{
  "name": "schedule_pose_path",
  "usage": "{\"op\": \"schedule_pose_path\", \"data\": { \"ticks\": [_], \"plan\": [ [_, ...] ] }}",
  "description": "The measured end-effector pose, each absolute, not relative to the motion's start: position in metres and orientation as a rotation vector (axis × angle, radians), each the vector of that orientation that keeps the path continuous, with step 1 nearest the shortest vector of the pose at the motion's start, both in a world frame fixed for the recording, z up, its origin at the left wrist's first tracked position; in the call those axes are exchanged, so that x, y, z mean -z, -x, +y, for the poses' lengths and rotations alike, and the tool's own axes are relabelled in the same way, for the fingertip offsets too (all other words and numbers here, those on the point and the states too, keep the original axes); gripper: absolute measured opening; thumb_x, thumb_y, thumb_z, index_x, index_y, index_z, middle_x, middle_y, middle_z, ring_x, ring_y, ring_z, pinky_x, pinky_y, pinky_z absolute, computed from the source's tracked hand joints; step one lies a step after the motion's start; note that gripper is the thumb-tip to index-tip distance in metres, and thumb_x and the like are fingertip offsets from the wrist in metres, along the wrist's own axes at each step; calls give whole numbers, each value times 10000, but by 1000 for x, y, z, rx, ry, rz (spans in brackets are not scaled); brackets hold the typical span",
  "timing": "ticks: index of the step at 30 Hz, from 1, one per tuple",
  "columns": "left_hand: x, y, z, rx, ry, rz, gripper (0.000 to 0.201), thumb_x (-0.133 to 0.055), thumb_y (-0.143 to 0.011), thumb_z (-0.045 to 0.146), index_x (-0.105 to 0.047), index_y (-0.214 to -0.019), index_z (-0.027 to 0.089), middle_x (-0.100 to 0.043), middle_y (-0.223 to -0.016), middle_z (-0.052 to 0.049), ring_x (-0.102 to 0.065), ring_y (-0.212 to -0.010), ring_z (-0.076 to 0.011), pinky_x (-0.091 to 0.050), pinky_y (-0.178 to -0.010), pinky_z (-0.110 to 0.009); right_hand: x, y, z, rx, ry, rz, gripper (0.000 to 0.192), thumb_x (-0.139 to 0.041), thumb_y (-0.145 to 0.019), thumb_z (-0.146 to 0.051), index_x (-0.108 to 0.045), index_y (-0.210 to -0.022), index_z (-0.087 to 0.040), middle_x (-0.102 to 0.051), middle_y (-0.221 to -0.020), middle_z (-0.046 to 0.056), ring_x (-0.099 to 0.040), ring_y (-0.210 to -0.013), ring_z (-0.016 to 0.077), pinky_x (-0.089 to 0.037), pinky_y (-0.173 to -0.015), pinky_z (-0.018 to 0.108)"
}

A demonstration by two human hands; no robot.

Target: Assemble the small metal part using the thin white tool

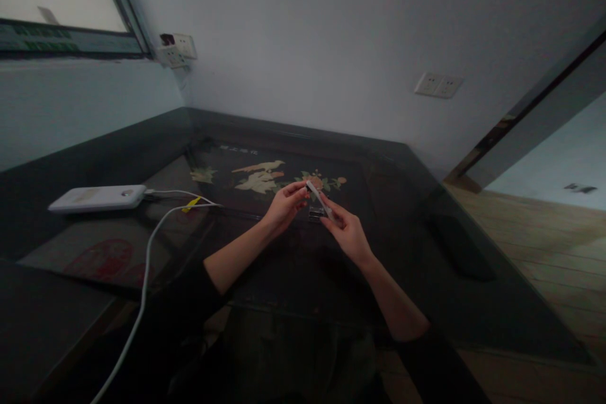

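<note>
- We see a small, slim, pale stick (318,197) with a darker tip, tilted, held above the dark glass worktop (426,227); what it is we cannot tell.
- Our right hand (344,227) pinches its lower end between thumb and fingers, palm turned inward.
- Our left hand (286,203) meets it from the left, fingertips closed on the upper end.
- Both forearms angle inward.
- Well left of the left hand lies a white power bank (97,197) with its cable (146,265).

Both hands (284,205) (348,230) pinch small white stick (319,197); dark table (426,233) beneath
</note>
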State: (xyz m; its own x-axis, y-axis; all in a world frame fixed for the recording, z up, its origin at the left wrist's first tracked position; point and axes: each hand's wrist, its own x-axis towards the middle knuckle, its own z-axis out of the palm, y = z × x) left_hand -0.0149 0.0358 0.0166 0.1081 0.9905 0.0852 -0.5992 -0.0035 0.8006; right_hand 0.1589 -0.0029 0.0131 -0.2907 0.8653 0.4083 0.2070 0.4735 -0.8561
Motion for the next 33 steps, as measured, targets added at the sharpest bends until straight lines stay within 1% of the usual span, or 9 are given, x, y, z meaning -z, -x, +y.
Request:
{"op": "schedule_pose_path", "data": {
  "ticks": [5, 9, 14, 19, 22, 26, 30, 33],
  "plan": [
    [-17, 15, 35, -1371, -827, 592, 390, -836, -586, 321, -720, -921, 159, -710, -977, -76, -639, -802, -117, -452, -635, -183, -14, -157, -5, -929, 864, -1762, 483, -595, -843, -222, -554, -1324, -249, -570, -1344, 48, -588, -1165, 221, -462, -1007, 366],
    [-18, 15, 34, -1376, -830, 574, 389, -841, -581, 326, -727, -919, 169, -714, -963, -70, -637, -790, -109, -458, -640, -176, -17, -156, -7, -980, 884, -1743, 485, -602, -839, -233, -556, -1322, -248, -592, -1317, 48, -633, -1084, 222, -501, -958, 376],
    [-18, 15, 34, -1367, -843, 593, 390, -844, -571, 316, -732, -913, 166, -709, -945, -58, -609, -721, -82, -460, -625, -175, -16, -157, -4, -929, 899, -1723, 475, -590, -846, -212, -559, -1319, -246, -571, -1340, 44, -574, -1182, 232, -474, -993, 371],
    [-14, 15, 36, -1373, -839, 608, 405, -844, -567, 300, -726, -930, 163, -705, -855, -37, -593, -673, -67, -455, -619, -176, -15, -160, 0, -873, 967, -1696, 493, -587, -830, -171, -559, -1319, -230, -587, -1322, 47, -601, -1133, 226, -491, -975, 372],
    [-12, 16, 37, -1376, -856, 607, 410, -838, -578, 288, -721, -950, 160, -707, -882, -44, -593, -671, -66, -454, -618, -178, -13, -161, 0, -847, 987, -1685, 511, -584, -824, -154, -549, -1328, -234, -599, -1308, 44, -620, -1088, 219, -501, -961, 376],
    [-11, 16, 38, -1378, -850, 597, 406, -839, -576, 295, -719, -938, 158, -705, -882, -45, -593, -667, -67, -455, -616, -180, -13, -160, -1, -859, 978, -1693, 503, -591, -827, -174, -553, -1326, -233, -600, -1308, 48, -611, -1105, 222, -501, -956, 367],
    [-13, 15, 37, -1396, -831, 583, 377, -839, -577, 294, -719, -906, 155, -701, -897, -48, -605, -703, -77, -455, -625, -180, -14, -158, -3, -932, 944, -1709, 489, -595, -833, -224, -561, -1320, -230, -579, -1334, 51, -605, -1118, 223, -514, -929, 343],
    [-15, 16, 36, -1396, -832, 577, 370, -838, -582, 293, -716, -904, 160, -700, -935, -53, -617, -738, -86, -454, -631, -181, -16, -157, -5, -975, 936, -1722, 488, -604, -827, -242, -569, -1314, -223, -600, -1306, 55, -624, -1058, 212, -529, -886, 325]
  ]
}}
